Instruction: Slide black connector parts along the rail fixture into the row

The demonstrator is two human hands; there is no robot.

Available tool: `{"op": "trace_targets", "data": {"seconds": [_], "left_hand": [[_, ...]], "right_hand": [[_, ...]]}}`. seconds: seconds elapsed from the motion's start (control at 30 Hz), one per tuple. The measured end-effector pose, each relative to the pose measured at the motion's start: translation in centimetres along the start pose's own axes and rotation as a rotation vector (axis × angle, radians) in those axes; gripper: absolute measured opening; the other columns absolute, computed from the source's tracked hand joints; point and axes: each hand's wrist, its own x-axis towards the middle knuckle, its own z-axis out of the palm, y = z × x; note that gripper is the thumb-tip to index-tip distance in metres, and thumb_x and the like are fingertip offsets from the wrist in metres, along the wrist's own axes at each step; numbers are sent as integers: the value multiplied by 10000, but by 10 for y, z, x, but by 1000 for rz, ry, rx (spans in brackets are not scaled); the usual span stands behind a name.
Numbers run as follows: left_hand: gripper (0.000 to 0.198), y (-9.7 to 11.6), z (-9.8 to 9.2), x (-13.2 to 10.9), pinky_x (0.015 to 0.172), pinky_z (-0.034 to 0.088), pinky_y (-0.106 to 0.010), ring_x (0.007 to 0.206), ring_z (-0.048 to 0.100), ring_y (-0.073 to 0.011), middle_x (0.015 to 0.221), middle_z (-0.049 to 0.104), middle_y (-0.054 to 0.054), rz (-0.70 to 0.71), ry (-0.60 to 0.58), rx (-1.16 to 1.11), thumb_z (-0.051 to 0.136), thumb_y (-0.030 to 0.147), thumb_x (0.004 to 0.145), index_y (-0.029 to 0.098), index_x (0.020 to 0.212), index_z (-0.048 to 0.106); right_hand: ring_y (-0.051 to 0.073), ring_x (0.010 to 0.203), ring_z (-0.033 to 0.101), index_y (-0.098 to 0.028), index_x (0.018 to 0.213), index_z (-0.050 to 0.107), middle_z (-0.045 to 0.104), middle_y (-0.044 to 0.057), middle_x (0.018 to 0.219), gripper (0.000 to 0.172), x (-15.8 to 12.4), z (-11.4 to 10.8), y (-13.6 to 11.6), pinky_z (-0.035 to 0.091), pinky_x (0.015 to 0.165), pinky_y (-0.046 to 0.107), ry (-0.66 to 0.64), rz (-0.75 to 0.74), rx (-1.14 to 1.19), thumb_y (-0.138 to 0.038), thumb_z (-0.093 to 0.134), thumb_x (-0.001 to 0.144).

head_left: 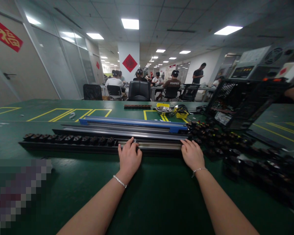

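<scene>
Left hand (129, 158), grip indeterminate, and right hand (194, 155), fingers extended, meet channelled rail (159, 145); skewed pushing could jam black modules (77, 140).

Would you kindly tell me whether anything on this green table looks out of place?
The black parts beyond the right hand lie jumbled, unlike the neat row in the long black rail at left.

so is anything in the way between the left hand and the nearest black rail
Nothing visible is: the left hand reaches over the near edge of the black rail, its fingers at the channel. The row of black parts sits to its left, not between them.
</scene>
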Motion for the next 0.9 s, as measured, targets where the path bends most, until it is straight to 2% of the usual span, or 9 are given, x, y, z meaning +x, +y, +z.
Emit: {"op": "trace_targets", "data": {"seconds": [0.7,0.9], "left_hand": [[225,0,2,-2,1098,176,-529,1231,447,-228,1334,508,-49,78,-21,-24,463,205,761,248,935,598],[403,-1,6,-3,1097,212,-480,1260,407,-238,1324,500,-115,51,31,-42,467,193,743,180,1144,503]], "right_hand": [[244,1208,411,-238,1158,624,578,9,1245,447,-3,-11,-10,393,978,389,4,89,38,-244,308,842],[249,1207,410,-229,1160,626,576,16,1248,447,-3,-10,-8,391,980,396,-4,77,56,-245,314,840]]}}
